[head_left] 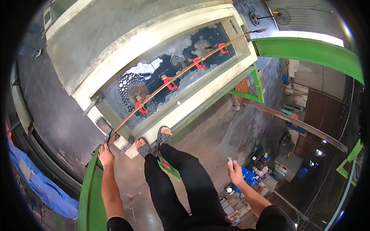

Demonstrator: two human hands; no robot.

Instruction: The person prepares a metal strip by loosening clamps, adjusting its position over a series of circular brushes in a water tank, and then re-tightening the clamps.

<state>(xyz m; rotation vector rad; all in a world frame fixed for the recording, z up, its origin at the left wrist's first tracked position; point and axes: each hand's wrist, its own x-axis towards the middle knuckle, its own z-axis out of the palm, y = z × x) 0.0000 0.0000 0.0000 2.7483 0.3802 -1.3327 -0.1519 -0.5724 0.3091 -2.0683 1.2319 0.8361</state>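
My left hand [106, 154] rests at the end of a green steel beam [91, 184], its fingers bent over the edge, close to the near end of a long copper-coloured bar [160, 89]. Out to the right, my right hand [236, 173] is closed around a small silver metal piece [229, 159], whose exact kind I cannot make out. The bar lies slantwise across a pale tank [227, 69] of dark, foamy liquid. Several red clamps [169, 83] are spaced along it. Round ribbed metal parts [138, 92] sit in the liquid below the bar.
My sandalled feet [165, 134] stand at the tank's near edge, high above the floor. A green beam [308, 50] curves off at upper right. Blue containers [250, 177] and machinery stand lower right. A blue tarp [42, 181] hangs at left; a fan [281, 16] stands far right.
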